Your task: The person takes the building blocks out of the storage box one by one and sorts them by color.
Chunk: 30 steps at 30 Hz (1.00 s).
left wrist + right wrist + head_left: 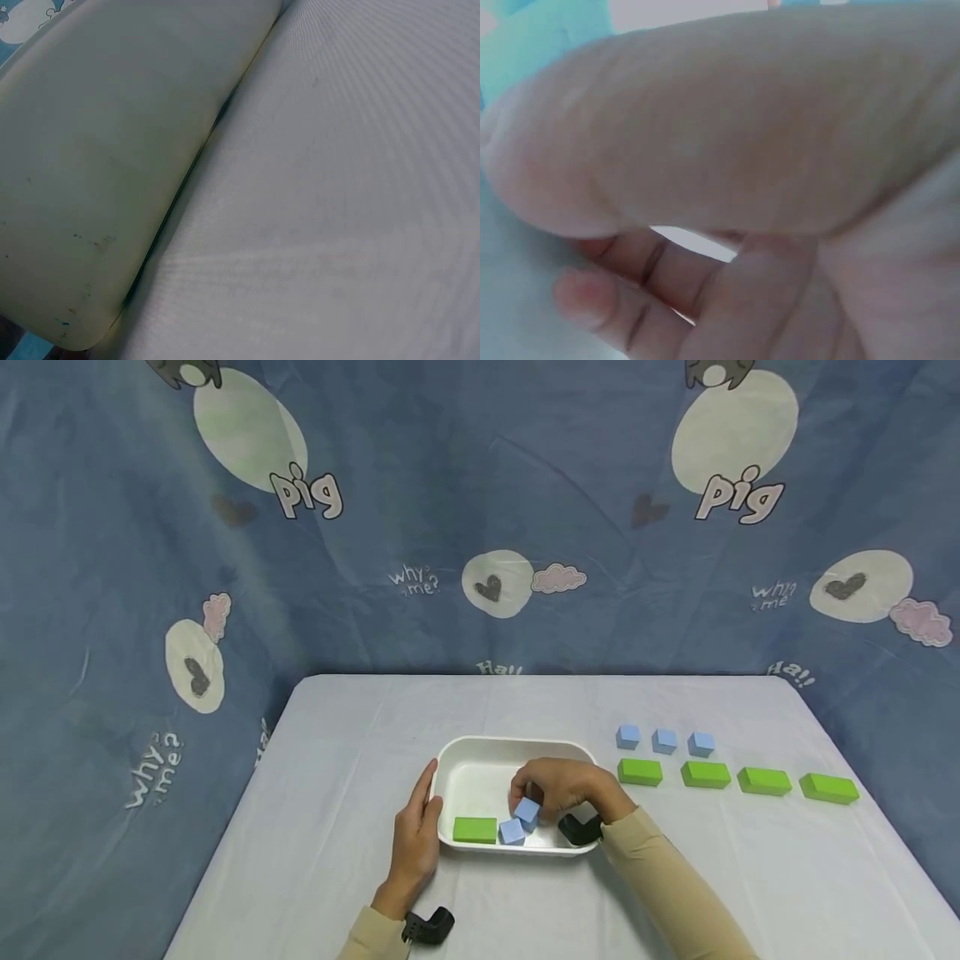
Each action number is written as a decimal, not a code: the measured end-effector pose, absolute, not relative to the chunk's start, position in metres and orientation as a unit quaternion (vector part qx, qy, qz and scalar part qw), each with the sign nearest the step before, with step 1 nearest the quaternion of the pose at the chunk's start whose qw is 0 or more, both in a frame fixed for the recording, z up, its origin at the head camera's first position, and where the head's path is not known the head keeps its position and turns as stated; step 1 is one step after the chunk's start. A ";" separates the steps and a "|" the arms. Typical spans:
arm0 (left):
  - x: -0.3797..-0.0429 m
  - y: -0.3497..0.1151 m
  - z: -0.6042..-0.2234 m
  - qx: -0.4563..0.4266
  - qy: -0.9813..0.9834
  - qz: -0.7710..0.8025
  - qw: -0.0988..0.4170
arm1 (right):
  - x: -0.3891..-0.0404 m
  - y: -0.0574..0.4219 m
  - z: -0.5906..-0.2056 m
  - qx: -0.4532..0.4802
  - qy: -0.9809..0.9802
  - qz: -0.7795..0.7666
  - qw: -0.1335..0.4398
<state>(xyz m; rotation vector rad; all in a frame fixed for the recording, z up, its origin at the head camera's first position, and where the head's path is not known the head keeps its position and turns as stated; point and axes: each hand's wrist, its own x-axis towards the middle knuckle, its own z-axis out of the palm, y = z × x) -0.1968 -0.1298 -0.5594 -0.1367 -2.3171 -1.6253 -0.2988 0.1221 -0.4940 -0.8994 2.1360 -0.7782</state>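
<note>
A white tray (517,852) stands on the table. My left hand (415,839) rests against its left side, fingers straight along the wall; the left wrist view shows the tray's outer wall (112,165) close up. Inside the tray my right hand (558,787) pinches a tilted blue cube (527,811) between thumb and fingertips. Beside that cube lies another blue cube (512,832), with a green block (475,830) to its left. The thumb (705,127) fills much of the right wrist view and hides part of the grip.
Right of the tray, three blue cubes (664,741) form a row. In front of them is a row of several green blocks (706,774). White cloth covers the table (337,752), and a blue printed curtain (420,460) hangs behind and at the sides.
</note>
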 end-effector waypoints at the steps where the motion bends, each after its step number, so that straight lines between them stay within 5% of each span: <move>1: -0.196 -0.129 -0.560 -0.046 -0.809 -0.567 0.152 | -0.298 0.123 -0.494 -0.349 0.819 -0.305 0.338; 13: -0.194 -0.128 -0.560 -0.049 -0.814 -0.554 0.164 | -0.307 0.134 -0.482 -0.401 0.778 -0.404 0.266; 30: -0.197 -0.128 -0.558 -0.050 -0.813 -0.555 0.167 | -0.311 0.191 -0.458 -0.297 0.790 -0.515 0.151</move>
